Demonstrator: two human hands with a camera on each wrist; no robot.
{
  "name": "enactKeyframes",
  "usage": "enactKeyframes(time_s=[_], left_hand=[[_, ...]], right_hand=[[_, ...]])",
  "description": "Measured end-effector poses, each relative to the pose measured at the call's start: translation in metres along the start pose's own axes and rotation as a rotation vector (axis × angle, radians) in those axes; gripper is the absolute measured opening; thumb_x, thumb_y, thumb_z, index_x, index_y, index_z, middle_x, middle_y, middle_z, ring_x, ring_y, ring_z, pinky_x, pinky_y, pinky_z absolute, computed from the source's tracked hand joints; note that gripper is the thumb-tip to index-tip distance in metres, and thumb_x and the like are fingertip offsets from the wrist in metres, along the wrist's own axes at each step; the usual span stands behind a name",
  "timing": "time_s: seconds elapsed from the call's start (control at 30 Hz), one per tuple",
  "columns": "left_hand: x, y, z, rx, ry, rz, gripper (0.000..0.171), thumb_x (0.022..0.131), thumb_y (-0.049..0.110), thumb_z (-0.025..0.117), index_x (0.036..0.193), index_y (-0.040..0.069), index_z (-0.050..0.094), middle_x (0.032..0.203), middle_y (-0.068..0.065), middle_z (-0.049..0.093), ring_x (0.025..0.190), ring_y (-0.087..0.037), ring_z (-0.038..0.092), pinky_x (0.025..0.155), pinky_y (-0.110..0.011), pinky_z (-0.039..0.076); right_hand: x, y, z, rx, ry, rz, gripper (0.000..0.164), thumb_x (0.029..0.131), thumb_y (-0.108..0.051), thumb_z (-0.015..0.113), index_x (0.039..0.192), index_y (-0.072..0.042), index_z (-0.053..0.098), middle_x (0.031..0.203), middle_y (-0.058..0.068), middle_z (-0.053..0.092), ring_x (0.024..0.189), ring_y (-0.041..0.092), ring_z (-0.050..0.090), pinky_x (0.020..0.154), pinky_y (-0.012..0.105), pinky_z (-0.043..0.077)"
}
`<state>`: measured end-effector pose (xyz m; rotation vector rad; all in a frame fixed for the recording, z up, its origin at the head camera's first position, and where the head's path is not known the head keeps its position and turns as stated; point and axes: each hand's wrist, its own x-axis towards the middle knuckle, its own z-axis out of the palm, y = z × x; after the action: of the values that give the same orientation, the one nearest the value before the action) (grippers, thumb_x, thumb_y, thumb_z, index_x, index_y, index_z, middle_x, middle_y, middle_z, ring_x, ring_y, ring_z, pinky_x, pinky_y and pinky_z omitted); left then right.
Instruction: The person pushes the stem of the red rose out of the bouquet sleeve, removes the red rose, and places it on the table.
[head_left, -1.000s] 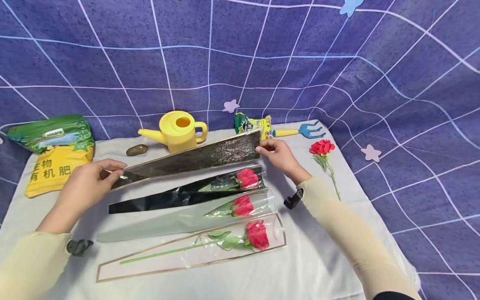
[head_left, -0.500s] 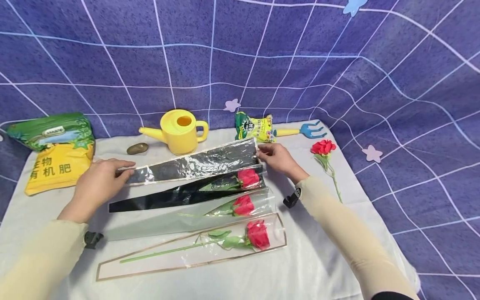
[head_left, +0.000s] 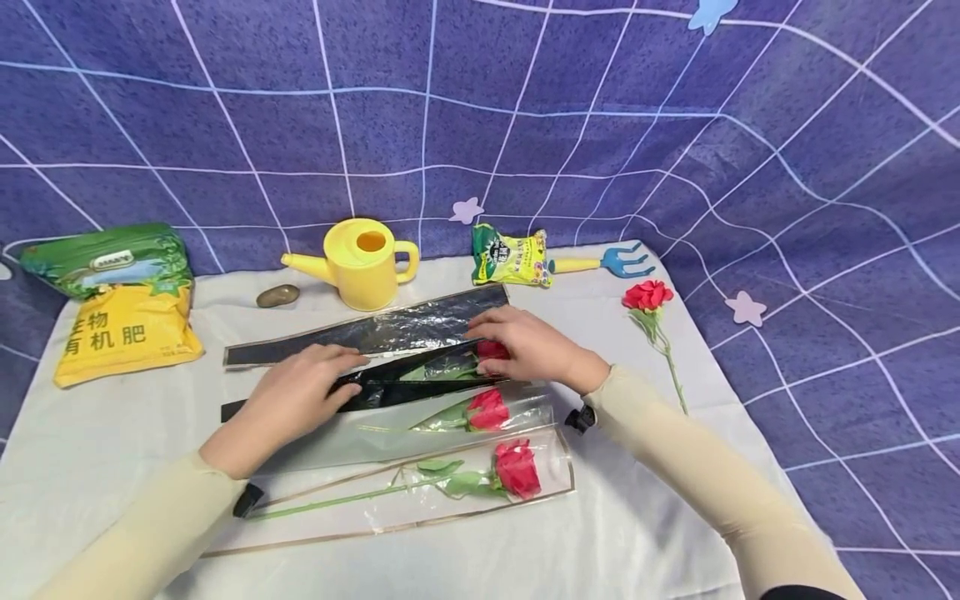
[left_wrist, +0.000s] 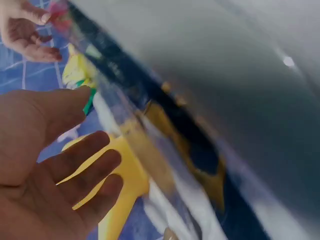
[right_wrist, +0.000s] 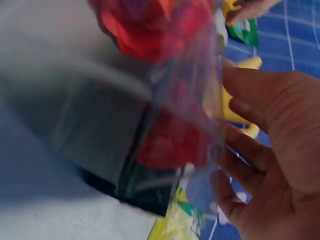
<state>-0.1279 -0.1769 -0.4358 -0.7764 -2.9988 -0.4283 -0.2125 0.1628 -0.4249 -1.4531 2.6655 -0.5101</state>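
A black flower sleeve (head_left: pixel 386 393) holding a red rose (head_left: pixel 492 353) lies mid-table in the head view. My left hand (head_left: pixel 300 396) is over its narrow end; in the left wrist view the fingers are spread loosely and nothing is between them. My right hand (head_left: pixel 528 346) is at its wide end, partly hiding the bloom. The right wrist view has those fingers (right_wrist: pixel 245 150) loosely bent beside clear film. Just behind lies a flat black sleeve with a pale border (head_left: pixel 408 329), touched by neither hand.
In front lie a grey sleeve (head_left: pixel 330 442) and a clear, gold-edged sleeve (head_left: pixel 375 529), each with a rose. Behind are a yellow watering can (head_left: pixel 367 275), a stone (head_left: pixel 277 296), a fertilizer bag (head_left: pixel 120 325), a small packet (head_left: pixel 513 257) and a hand fork (head_left: pixel 626 261). A red carnation (head_left: pixel 648 296) lies right.
The bordered black sleeve was lowered onto the table and let go. Both hands then came forward to the black sleeve with the rose, the left also moving right.
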Motion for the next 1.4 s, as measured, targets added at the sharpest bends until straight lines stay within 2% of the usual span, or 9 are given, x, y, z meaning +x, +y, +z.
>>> enactKeyframes(time_s=[0.13, 0.27, 0.43, 0.63, 0.83, 1.03, 1.23, 1.4], left_hand=[[0.004, 0.001, 0.014, -0.018, -0.116, -0.012, 0.046, 0.085, 0.027, 0.070, 0.128, 0.015, 0.058, 0.127, -0.011, 0.054, 0.112, -0.032, 0.051, 0.084, -0.052, 0.044], [0.004, -0.001, 0.020, -0.035, -0.160, -0.010, 0.052, 0.083, 0.029, 0.073, 0.130, 0.013, 0.056, 0.129, -0.013, 0.052, 0.114, -0.034, 0.050, 0.084, -0.053, 0.043], [0.004, -0.002, 0.020, 0.004, -0.129, 0.026, 0.056, 0.079, 0.030, 0.076, 0.129, 0.011, 0.057, 0.125, -0.012, 0.054, 0.110, -0.033, 0.051, 0.085, -0.051, 0.043], [0.006, -0.002, 0.021, 0.088, -0.090, 0.051, 0.052, 0.080, 0.028, 0.075, 0.126, 0.011, 0.059, 0.117, -0.010, 0.058, 0.101, -0.031, 0.055, 0.075, -0.049, 0.046], [0.006, -0.002, 0.018, 0.087, -0.046, 0.055, 0.046, 0.082, 0.026, 0.073, 0.124, 0.013, 0.061, 0.114, -0.007, 0.061, 0.097, -0.029, 0.058, 0.075, -0.049, 0.045], [0.007, 0.003, 0.000, 0.063, 0.027, 0.074, 0.045, 0.082, 0.024, 0.073, 0.124, 0.014, 0.061, 0.108, -0.005, 0.064, 0.090, -0.026, 0.060, 0.072, -0.047, 0.046], [0.007, 0.018, -0.032, 0.073, 0.108, 0.083, 0.043, 0.082, 0.024, 0.073, 0.123, 0.016, 0.062, 0.108, -0.004, 0.064, 0.093, -0.027, 0.059, 0.077, -0.048, 0.046], [-0.003, 0.035, -0.063, 0.093, 0.159, 0.111, 0.046, 0.082, 0.024, 0.073, 0.125, 0.017, 0.061, 0.115, -0.005, 0.063, 0.099, -0.027, 0.059, 0.084, -0.048, 0.044]], right_hand=[[0.002, -0.004, 0.007, -0.088, -0.076, -0.021, 0.045, 0.080, -0.030, 0.075, 0.120, -0.012, 0.063, 0.119, 0.002, 0.057, 0.108, 0.019, 0.051, 0.093, 0.036, 0.038], [0.002, -0.002, 0.010, -0.103, -0.105, -0.004, 0.044, 0.080, -0.028, 0.075, 0.120, -0.014, 0.063, 0.114, 0.000, 0.059, 0.104, 0.018, 0.054, 0.090, 0.035, 0.041], [0.001, 0.001, 0.009, -0.081, -0.092, 0.007, 0.042, 0.080, -0.026, 0.074, 0.119, -0.014, 0.063, 0.114, -0.001, 0.060, 0.104, 0.018, 0.055, 0.089, 0.036, 0.042], [0.001, 0.004, 0.009, -0.047, -0.105, 0.042, 0.040, 0.083, -0.028, 0.073, 0.120, -0.015, 0.063, 0.116, -0.002, 0.061, 0.106, 0.016, 0.056, 0.093, 0.035, 0.041], [0.001, 0.005, 0.008, -0.063, -0.099, 0.052, 0.038, 0.084, -0.030, 0.071, 0.119, -0.017, 0.064, 0.115, -0.003, 0.062, 0.105, 0.014, 0.056, 0.090, 0.033, 0.042], [-0.004, 0.002, -0.005, -0.074, -0.026, 0.050, 0.030, 0.086, -0.028, 0.069, 0.115, -0.021, 0.067, 0.111, -0.008, 0.064, 0.097, 0.009, 0.058, 0.081, 0.032, 0.046], [-0.010, -0.006, -0.031, -0.080, 0.070, 0.013, 0.027, 0.086, -0.026, 0.070, 0.112, -0.021, 0.068, 0.106, -0.009, 0.065, 0.084, 0.004, 0.055, 0.070, 0.029, 0.045], [-0.015, -0.026, -0.065, -0.142, 0.176, -0.077, 0.028, 0.083, -0.022, 0.072, 0.111, -0.020, 0.069, 0.101, -0.009, 0.066, 0.087, 0.006, 0.056, 0.076, 0.030, 0.044]])
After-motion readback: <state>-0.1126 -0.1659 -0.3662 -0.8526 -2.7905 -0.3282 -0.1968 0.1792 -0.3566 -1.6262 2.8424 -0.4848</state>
